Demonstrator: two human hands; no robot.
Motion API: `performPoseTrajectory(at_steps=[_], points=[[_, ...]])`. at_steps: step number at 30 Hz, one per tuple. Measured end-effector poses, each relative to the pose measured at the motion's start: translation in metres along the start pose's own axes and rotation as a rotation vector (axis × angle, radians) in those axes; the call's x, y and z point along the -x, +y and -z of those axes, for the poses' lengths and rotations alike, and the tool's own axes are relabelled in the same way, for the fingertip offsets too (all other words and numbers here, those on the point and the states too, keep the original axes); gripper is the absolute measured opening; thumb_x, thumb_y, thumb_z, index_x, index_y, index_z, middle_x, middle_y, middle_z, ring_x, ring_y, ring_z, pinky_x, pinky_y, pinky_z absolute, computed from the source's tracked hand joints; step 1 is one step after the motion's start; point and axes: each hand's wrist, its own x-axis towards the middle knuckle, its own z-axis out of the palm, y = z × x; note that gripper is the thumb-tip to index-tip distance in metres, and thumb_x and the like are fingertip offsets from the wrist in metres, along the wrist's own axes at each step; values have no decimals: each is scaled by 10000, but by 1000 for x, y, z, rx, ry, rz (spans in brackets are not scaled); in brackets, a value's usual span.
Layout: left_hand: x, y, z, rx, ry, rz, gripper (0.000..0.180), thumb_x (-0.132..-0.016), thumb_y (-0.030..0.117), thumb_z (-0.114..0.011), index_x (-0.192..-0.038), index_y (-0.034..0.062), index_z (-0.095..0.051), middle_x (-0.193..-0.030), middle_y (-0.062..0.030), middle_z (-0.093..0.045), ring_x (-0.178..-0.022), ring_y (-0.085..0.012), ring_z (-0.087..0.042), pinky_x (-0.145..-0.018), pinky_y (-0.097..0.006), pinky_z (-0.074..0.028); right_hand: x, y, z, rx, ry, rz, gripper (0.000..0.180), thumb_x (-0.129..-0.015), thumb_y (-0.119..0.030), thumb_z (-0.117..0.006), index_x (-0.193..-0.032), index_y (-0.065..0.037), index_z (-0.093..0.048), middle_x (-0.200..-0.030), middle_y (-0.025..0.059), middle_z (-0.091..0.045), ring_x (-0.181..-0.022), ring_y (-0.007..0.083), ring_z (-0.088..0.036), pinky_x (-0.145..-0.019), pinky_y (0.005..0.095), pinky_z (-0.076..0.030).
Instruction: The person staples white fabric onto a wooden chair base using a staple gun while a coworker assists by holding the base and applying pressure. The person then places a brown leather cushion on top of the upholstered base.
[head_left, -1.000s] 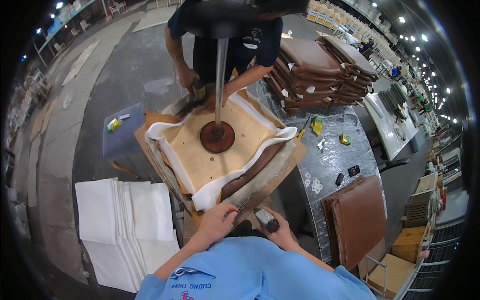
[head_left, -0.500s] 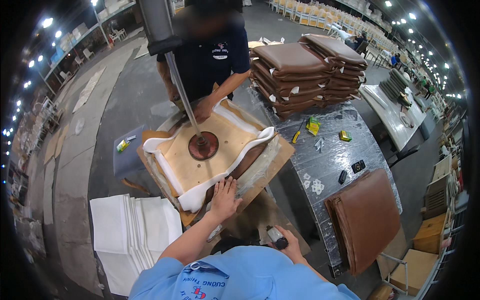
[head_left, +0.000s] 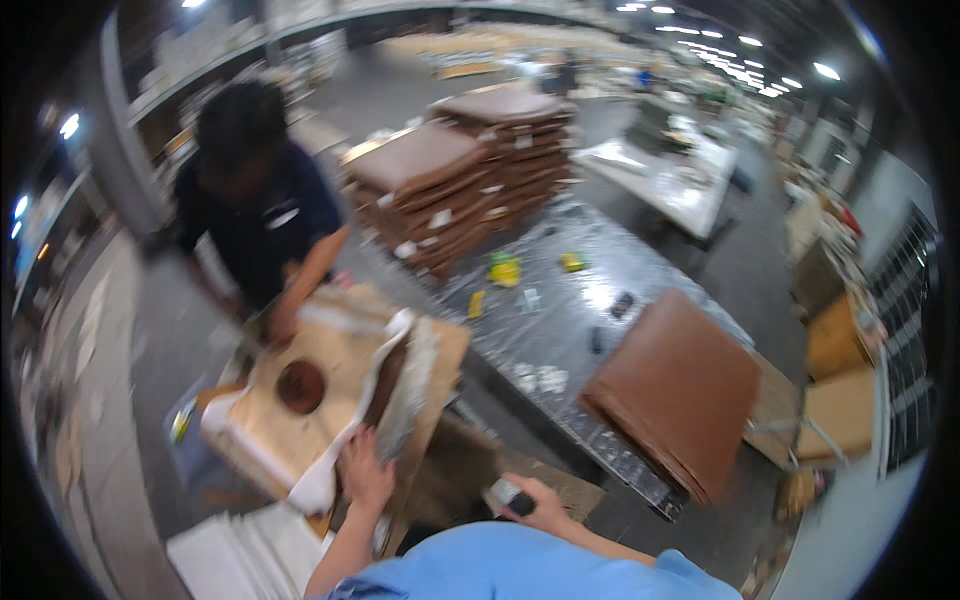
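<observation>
Wooden seat panel (head_left: 335, 345), left of centre in frame, edged with white padding (head_left: 314, 487); round dark-red disc (head_left: 301, 387) on top. Left hand (head_left: 367, 472), lower centre-left: fingers extended, at padding's edge; exact contact blurred. Right hand (head_left: 541, 505), lower centre: closed around grey-and-black hand tool (head_left: 513, 497). Co-worker (head_left: 262, 205), upper left, reaching to panel. Brown sheet stack (head_left: 672, 388), right of centre.

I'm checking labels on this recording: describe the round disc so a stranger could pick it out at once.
Find the shiny grey table; to its left, in front of the co-worker, lies a pale panel edged with white padding. The disc sits on it, up and left of the wearer's left hand: round and dark reddish brown, unlike the pale panel and white padding.
</observation>
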Motion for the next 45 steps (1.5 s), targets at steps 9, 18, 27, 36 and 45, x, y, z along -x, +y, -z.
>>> performPoseTrajectory(at_steps=[9, 18, 27, 36, 45], points=[[-1, -13, -10, 28, -101, -2, 907, -875, 355, -784, -1606, -17, -397, -1725, -208, -305, -1595, -491, -206, -1293, -648, -141, -14, -27, -30, 12, -97, -74, 709, -902, -386, -850, -1526, -216, -560, -1197, 135, -687, -1109, 376, -703, -952, 458, -580], [27, -86, 35, 495, 19, -125, 380, -1135, 329, -441, -1105, 33, -677, -1155, -236, -694, -1088, -378, -663, -963, -492, -482, -35, -72, -86, -9, -135, 0, 719, -936, -395, -826, -1565, -222, -525, -1141, 165, -667, -1046, 394, -692, -926, 459, -570], [47, -191, 98, 1371, 551, 543, 308, -1092, 262, -544, -921, 15, -614, -852, -81, -613, -728, -194, -590, -664, -375, -542, -25, -87, -115, -45, -232, -58, 735, -935, -384, -831, -1580, -219, -519, -1120, 154, -650, -1056, 375, -671, -912, 453, -541], [72, -193, 68, 1481, 322, 778, 167, -1002, 159, -658, -887, 39, -661, -791, -63, -616, -670, -191, -556, -625, -350, -511, -17, -93, -107, -57, -172, -102, 744, -925, -396, -838, -1570, -194, -526, -1160, 164, -653, -1112, 387, -668, -950, 452, -542], [70, -180, 25, 1293, 202, 620, 263, -1050, 228, -675, -968, -22, -681, -850, -82, -636, -738, -189, -550, -617, -386, -471, -17, -94, -85, -10, -201, -107, 748, -914, -405, -843, -1557, -195, -525, -1231, 177, -662, -1174, 405, -662, -995, 471, -541]])
